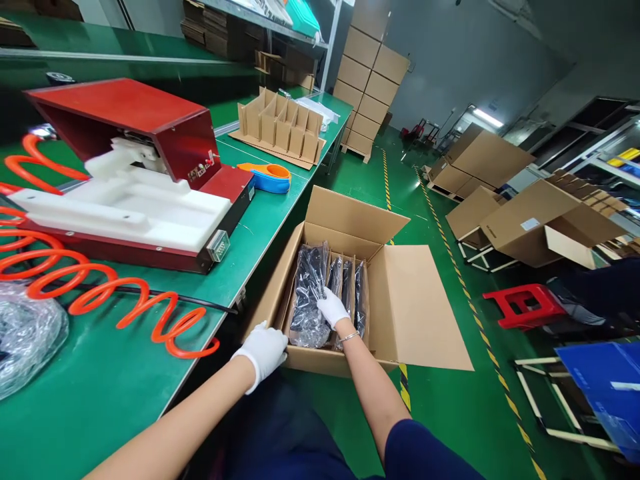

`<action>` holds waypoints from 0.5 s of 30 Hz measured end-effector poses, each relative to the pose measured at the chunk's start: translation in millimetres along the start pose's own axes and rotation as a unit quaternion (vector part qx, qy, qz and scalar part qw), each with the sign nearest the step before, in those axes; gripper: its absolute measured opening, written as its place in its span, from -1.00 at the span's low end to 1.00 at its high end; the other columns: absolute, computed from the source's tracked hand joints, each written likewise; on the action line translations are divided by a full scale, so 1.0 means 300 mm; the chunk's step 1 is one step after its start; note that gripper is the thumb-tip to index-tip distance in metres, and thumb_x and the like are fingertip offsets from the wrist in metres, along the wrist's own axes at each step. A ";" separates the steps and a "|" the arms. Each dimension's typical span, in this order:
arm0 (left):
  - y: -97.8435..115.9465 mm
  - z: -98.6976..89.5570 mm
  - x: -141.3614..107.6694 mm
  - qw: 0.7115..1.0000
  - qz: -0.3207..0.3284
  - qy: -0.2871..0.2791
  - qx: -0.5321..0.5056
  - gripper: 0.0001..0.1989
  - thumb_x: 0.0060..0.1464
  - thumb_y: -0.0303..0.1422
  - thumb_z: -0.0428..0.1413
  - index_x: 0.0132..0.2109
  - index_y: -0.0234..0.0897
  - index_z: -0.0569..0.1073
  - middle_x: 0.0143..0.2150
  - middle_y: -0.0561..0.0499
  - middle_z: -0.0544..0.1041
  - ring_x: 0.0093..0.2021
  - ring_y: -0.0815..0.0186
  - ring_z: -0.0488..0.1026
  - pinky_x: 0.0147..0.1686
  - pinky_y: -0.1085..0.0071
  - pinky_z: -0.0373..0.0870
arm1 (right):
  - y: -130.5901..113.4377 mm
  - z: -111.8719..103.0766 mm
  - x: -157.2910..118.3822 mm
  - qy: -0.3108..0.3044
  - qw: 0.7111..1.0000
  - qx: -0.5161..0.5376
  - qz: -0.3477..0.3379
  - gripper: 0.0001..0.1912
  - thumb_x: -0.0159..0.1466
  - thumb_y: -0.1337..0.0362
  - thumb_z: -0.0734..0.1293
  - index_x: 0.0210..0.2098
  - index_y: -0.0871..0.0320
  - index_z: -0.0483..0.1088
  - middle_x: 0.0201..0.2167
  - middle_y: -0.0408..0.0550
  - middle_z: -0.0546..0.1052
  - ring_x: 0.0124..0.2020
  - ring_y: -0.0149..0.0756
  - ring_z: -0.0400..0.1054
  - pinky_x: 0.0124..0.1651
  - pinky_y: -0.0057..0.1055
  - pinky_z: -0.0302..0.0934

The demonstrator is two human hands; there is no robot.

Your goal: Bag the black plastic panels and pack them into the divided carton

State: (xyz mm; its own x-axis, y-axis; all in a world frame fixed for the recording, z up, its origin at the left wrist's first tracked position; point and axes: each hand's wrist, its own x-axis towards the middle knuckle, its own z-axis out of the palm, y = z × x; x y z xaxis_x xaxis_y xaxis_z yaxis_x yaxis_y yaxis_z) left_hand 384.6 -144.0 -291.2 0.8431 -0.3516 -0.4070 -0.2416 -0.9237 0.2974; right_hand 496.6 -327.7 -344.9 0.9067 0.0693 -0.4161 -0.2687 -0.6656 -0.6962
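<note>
- Right hand (pixel 333 308), mine, head view: white-gloved, just below centre of the frame; fingertips touching the upper right side of a black item in clear plastic (pixel 308 287). Whether they pinch it, I cannot tell.
- Left hand (pixel 264 350), mine: white-gloved, lower centre-left of the frame, fingers bent at the near left corner of an open carton (pixel 320 361). Firmness of hold: I cannot tell.
- Black item in clear plastic: centre of the frame, inside the open carton, at its left side.
- Further wrapped black items (pixel 360 293): right of it, standing in a row between cardboard dividers.
- Red machine (pixel 123 97) with white bed: upper left of the frame, on my green workbench (pixel 115 413).
- Orange coiled hose (pixel 133 283): left of the frame, before the machine.
- Orange-and-blue tape dispenser (pixel 273 179): upper centre, on the bench.
- Cardboard partition grid (pixel 280 127): upper centre, behind the dispenser.
- Red stool (pixel 525 305): right of the frame, on the floor.
</note>
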 end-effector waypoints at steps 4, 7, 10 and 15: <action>-0.018 -0.062 -0.008 0.997 -0.053 0.052 -0.020 -0.65 0.28 -0.41 -0.10 -0.16 -0.35 0.60 -0.14 -0.36 0.66 -0.07 -0.13 0.63 -0.01 0.01 0.45 | 0.014 -0.039 -0.084 0.001 0.996 0.071 -0.057 -0.37 0.24 0.35 0.25 0.30 0.26 0.35 -0.09 0.03 0.66 -0.08 -0.20 0.54 0.08 -0.27 0.42; -0.042 -0.096 -0.006 0.972 -0.114 0.145 -0.143 -0.60 0.30 -0.34 -0.18 -0.01 -0.30 0.53 -0.02 -0.30 0.64 -0.03 -0.07 0.62 -0.02 0.02 0.48 | 0.057 -0.048 -0.175 0.035 0.970 0.181 -0.157 -0.34 0.20 0.26 0.33 0.29 0.24 0.37 0.14 0.10 0.58 0.16 -0.14 0.47 0.30 -0.16 0.31; -0.051 -0.101 -0.007 0.889 -0.095 0.245 -0.376 -0.45 0.27 -0.08 -0.06 0.24 -0.32 0.38 0.20 -0.27 0.55 0.15 -0.02 0.55 0.18 0.06 0.43 | 0.100 -0.030 -0.270 0.045 0.944 0.236 -0.225 -0.34 0.20 0.17 0.39 0.28 0.19 0.40 0.25 0.10 0.51 0.29 -0.07 0.38 0.40 -0.08 0.20; -0.008 -0.096 -0.051 0.758 0.038 0.251 -0.601 -0.38 0.16 0.06 0.12 0.24 -0.19 0.44 0.21 -0.13 0.58 0.26 0.00 0.47 0.30 0.06 0.36 | 0.110 -0.011 -0.395 0.016 0.945 0.217 -0.246 -0.40 0.28 0.11 0.38 0.28 0.08 0.41 0.01 0.01 0.65 0.01 -0.07 0.56 0.17 -0.06 0.46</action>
State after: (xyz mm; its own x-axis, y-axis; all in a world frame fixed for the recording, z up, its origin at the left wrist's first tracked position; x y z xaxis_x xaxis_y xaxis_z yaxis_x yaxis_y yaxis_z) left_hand 386.2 -131.9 -260.9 0.9982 -0.0156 -0.0583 0.0584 0.0082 0.9983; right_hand 381.3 -360.5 -316.7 0.9639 0.2643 0.0321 0.0850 -0.1913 -0.9778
